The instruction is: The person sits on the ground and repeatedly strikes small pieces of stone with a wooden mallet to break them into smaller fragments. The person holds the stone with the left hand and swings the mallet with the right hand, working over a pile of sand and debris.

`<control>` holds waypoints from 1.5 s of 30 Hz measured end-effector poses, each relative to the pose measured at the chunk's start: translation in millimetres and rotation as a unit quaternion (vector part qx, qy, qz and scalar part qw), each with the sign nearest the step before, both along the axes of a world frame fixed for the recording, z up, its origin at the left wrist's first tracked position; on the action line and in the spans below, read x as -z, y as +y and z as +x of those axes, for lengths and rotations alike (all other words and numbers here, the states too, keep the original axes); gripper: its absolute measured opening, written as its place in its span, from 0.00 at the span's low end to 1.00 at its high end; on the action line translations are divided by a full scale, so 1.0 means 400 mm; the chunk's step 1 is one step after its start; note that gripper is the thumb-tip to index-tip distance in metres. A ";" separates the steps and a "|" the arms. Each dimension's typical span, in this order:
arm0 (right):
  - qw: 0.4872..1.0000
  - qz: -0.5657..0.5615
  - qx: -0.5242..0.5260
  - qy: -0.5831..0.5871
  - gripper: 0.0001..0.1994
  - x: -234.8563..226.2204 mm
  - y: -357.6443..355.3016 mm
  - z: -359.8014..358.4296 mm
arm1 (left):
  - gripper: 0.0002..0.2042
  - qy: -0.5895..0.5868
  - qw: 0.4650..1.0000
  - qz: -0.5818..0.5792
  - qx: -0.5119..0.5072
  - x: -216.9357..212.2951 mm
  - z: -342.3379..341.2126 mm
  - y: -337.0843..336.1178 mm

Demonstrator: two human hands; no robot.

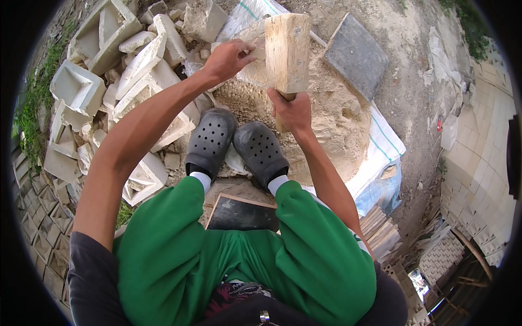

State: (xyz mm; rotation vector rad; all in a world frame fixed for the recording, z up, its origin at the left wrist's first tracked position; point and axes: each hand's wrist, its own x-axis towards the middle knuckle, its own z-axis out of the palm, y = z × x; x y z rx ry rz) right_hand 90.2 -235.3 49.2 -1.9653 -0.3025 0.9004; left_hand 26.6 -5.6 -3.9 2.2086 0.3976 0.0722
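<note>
My right hand [292, 111] is wrapped round the short handle of a wooden mallet [288, 51]. The mallet's thick, pale head points away from me, above a heap of tan powder and crumbs [337, 136]. Just left of the mallet head, my left hand [231, 58] has its fingers curled in a pinch. A pale fragment [259, 54] shows at its fingertips, partly behind the mallet; whether the fingers grip it is hard to make out. The heap lies on a white woven sheet [387, 136] with green stripes.
Broken white plaster-like blocks [142, 64] and hollow pieces [79, 87] pile up at the left. A flat grey slab [356, 56] lies at the far right of the heap. My grey clogs [211, 138] stand at its near edge. A black board [242, 213] lies below them, and stacked slats [379, 231] sit at the right.
</note>
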 end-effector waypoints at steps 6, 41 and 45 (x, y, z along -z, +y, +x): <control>0.996 -0.080 -0.018 -0.018 0.21 -0.025 0.011 0.013 | 0.16 -0.021 0.999 0.034 -0.001 0.005 -0.010 0.002; 0.999 0.035 0.033 -0.014 0.18 -0.028 0.003 0.032 | 0.17 0.010 0.999 -0.049 -0.018 -0.011 -0.013 0.015; 0.996 -0.088 -0.004 0.019 0.18 0.009 0.005 0.020 | 0.18 0.034 0.998 -0.043 -0.007 -0.025 -0.005 0.015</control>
